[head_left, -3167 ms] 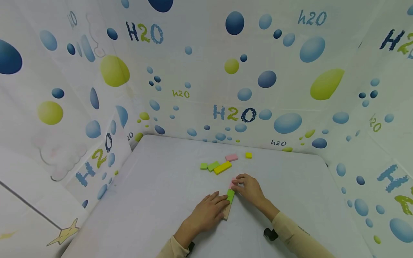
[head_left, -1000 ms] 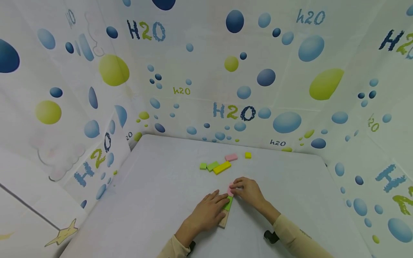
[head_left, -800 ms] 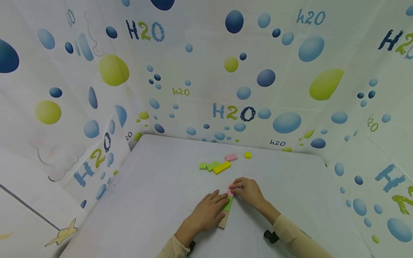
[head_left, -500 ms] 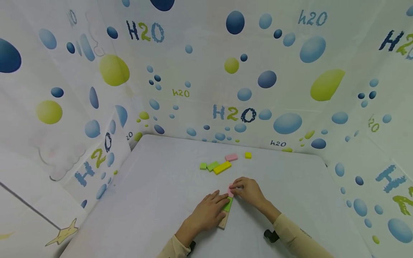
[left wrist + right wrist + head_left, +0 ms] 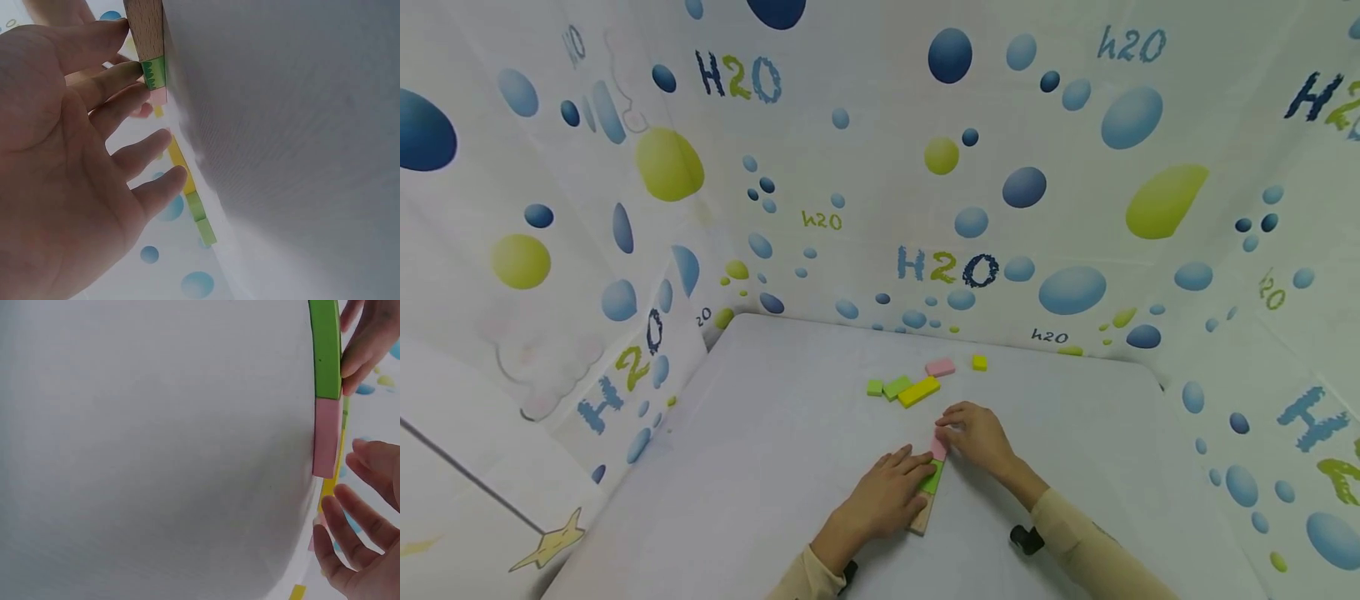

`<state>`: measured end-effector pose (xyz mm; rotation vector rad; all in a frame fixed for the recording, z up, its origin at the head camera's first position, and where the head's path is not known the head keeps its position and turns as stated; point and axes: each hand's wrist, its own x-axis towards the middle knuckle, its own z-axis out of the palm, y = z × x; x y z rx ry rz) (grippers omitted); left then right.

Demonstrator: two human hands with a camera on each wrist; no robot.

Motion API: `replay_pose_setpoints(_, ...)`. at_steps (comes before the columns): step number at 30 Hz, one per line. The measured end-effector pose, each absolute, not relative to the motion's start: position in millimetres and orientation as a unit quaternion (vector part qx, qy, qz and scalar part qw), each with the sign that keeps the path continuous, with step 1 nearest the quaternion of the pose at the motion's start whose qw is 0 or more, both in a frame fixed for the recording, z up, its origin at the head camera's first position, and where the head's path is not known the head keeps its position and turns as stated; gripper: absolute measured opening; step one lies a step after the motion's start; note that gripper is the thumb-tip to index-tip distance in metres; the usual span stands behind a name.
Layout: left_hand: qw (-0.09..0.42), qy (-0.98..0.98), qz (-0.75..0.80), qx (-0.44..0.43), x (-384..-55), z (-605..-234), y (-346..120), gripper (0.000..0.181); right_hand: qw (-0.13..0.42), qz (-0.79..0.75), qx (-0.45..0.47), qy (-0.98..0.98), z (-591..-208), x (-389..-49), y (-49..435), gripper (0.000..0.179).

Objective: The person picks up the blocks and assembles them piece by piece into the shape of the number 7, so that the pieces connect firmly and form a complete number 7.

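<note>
Three blocks lie end to end on the white table: a bare wooden block (image 5: 921,520) nearest, a green block (image 5: 932,481) in the middle, a pink block (image 5: 938,447) at the far end. My left hand (image 5: 882,497) touches the row from its left side. In the left wrist view its thumb meets the wooden block (image 5: 146,31) and two fingertips meet the green block (image 5: 154,73), which has a darker scalloped mark. Beside the pink block's far end is my right hand (image 5: 979,437); in the right wrist view its relaxed fingers (image 5: 356,540) stand apart from the pink block (image 5: 327,437).
Farther back lie a small green block (image 5: 875,387), a longer green block (image 5: 897,387), a long yellow block (image 5: 919,392), a pink block (image 5: 940,367) and a small yellow block (image 5: 980,362). A patterned curtain (image 5: 865,167) stands behind the table (image 5: 760,433).
Over the earlier frames the row slid a little toward me, the right hand at the pink block. Now the right hand has let go of it and moved slightly away; the left stays.
</note>
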<state>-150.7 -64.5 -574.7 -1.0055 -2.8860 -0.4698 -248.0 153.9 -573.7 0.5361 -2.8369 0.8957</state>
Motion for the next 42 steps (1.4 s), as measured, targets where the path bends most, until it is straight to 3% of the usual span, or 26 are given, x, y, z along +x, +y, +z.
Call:
replay_pose_setpoints(8,-0.009,-0.940,-0.153,-0.305,-151.7,-570.2,-60.1,0.046,0.079,0.288,0.171,-0.939,-568.1,-264.9,146.3,0.022)
replay_pose_setpoints(19,0.034,-0.932,-0.153,-0.326,-148.7,-570.5,-57.8,0.043,0.079,0.308,0.181,-0.931,-579.5,-279.2,143.3,0.032)
replay_pose_setpoints(33,0.039,-0.939,-0.136,-0.313,-147.7,-572.6,-60.3,0.044,0.039,0.230,0.248,-0.940,-580.7,-294.7,129.3,0.046)
replay_pose_setpoints(42,0.011,-0.945,-0.135,-0.297,-147.5,-570.4,-57.9,0.048,0.054,0.171,0.271,-0.946,-581.2,-296.9,124.2,0.046)
